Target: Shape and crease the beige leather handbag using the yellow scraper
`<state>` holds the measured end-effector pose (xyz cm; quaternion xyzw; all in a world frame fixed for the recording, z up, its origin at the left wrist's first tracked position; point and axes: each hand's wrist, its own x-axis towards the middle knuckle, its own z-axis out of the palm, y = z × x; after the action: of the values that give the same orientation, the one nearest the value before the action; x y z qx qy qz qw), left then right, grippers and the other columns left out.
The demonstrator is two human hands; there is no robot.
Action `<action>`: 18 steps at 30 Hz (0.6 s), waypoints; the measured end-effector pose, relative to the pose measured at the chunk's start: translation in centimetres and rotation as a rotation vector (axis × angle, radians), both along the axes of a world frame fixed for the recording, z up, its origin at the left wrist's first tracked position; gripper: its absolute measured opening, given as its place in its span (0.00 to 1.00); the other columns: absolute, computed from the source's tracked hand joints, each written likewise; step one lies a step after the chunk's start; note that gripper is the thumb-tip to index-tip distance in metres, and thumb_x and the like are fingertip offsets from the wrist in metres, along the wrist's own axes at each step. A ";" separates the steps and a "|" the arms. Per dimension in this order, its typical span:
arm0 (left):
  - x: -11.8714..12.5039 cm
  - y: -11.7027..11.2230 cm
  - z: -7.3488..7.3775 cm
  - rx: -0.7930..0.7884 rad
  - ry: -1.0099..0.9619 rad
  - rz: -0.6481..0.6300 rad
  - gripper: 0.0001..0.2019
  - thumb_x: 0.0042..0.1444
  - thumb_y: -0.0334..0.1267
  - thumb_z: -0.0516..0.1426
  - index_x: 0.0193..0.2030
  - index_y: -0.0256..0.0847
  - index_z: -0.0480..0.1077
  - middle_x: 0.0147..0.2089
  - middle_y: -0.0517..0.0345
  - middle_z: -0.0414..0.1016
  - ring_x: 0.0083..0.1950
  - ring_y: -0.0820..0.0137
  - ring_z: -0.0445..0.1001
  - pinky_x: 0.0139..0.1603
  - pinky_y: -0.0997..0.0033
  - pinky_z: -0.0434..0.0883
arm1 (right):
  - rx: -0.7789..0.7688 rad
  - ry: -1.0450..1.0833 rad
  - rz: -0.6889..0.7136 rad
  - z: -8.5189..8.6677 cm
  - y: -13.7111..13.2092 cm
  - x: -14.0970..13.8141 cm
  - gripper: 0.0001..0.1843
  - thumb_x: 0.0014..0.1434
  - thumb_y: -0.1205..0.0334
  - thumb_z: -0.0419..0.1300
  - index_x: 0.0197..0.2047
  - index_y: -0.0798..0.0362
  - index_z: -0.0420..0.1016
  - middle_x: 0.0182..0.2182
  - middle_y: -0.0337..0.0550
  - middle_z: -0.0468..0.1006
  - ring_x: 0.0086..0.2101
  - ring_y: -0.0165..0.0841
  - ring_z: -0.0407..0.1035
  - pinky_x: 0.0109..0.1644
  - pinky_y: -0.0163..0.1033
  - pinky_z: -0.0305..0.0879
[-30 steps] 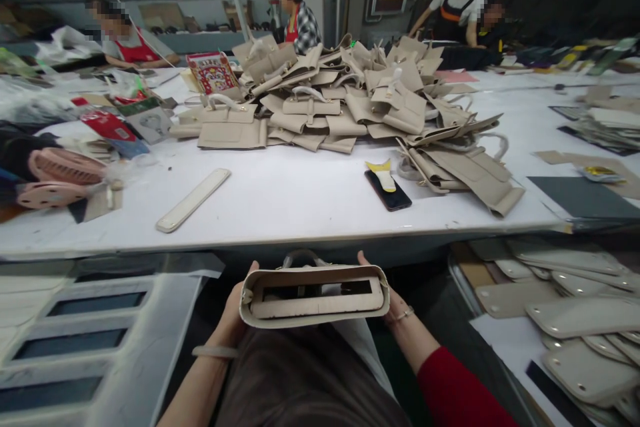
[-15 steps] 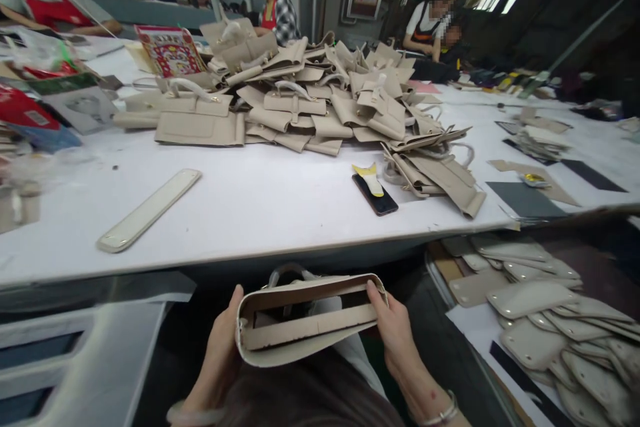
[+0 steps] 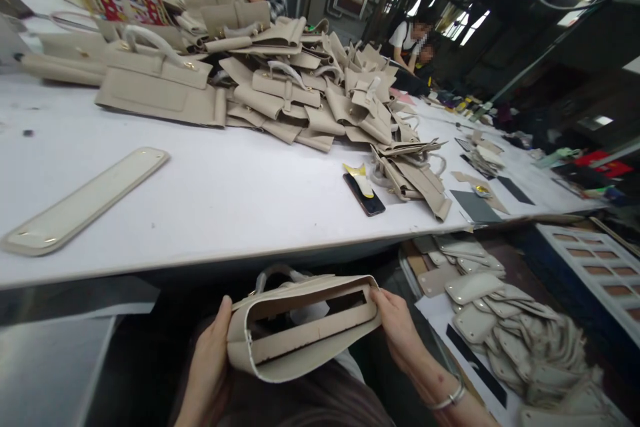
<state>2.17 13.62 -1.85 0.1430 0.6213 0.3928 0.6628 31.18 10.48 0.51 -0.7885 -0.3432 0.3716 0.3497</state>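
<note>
Over my lap I hold a beige handbag body (image 3: pixel 310 337), its open side facing me and a wrapped handle showing at the far side. My left hand (image 3: pixel 213 343) grips its left end, thumb on top and the other fingers partly hidden. At the right end, my right hand (image 3: pixel 395 320) pinches the rim, some fingers tucked behind. Inside the opening runs a lighter strip with a dark, rough edge. On the table ahead lies a long cream bag base (image 3: pixel 87 200) with metal studs near its ends.
Beige bag pieces (image 3: pixel 280 80) with handles are heaped along the white table (image 3: pixel 240 207). A phone (image 3: pixel 365 195) lies near its front edge. Stacked bag bases (image 3: pixel 520 333) fill a surface at right, near a white slotted tray (image 3: pixel 590 260). Co-workers (image 3: pixel 407 40) sit across the table.
My view has swung to the right, bringing the slotted tray into sight. The bag body is turned slightly, its opening wider and its left end nearer me. Both hands keep their grip.
</note>
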 end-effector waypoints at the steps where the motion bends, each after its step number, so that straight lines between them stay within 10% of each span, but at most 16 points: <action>1: 0.0 -0.1 -0.1 -0.013 -0.027 0.009 0.25 0.57 0.59 0.57 0.41 0.35 0.78 0.27 0.51 0.80 0.34 0.54 0.80 0.37 0.60 0.75 | -0.002 -0.017 0.021 0.0 0.0 0.1 0.21 0.58 0.46 0.52 0.28 0.55 0.73 0.22 0.38 0.68 0.25 0.32 0.59 0.27 0.35 0.53; 9: 0.0 -0.2 -0.3 -0.052 -0.189 0.104 0.26 0.53 0.55 0.62 0.43 0.30 0.77 0.28 0.50 0.79 0.31 0.58 0.79 0.34 0.64 0.74 | -0.050 -0.274 0.395 1.7 0.4 2.3 0.13 0.59 0.53 0.52 0.28 0.52 0.66 0.22 0.38 0.66 0.26 0.33 0.60 0.32 0.37 0.53; 18: 0.6 -0.1 -4.1 -0.048 -0.145 0.224 0.23 0.41 0.56 0.69 0.26 0.35 0.71 0.21 0.61 0.71 0.23 0.72 0.68 0.25 0.73 0.65 | -0.187 -0.403 0.603 3.4 1.5 2.8 0.11 0.59 0.61 0.50 0.25 0.50 0.62 0.17 0.34 0.65 0.19 0.30 0.61 0.26 0.35 0.50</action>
<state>2.74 13.52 -5.90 0.0282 0.5931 0.4587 0.6611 33.94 11.98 3.90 -0.7378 -0.5866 0.3250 0.0765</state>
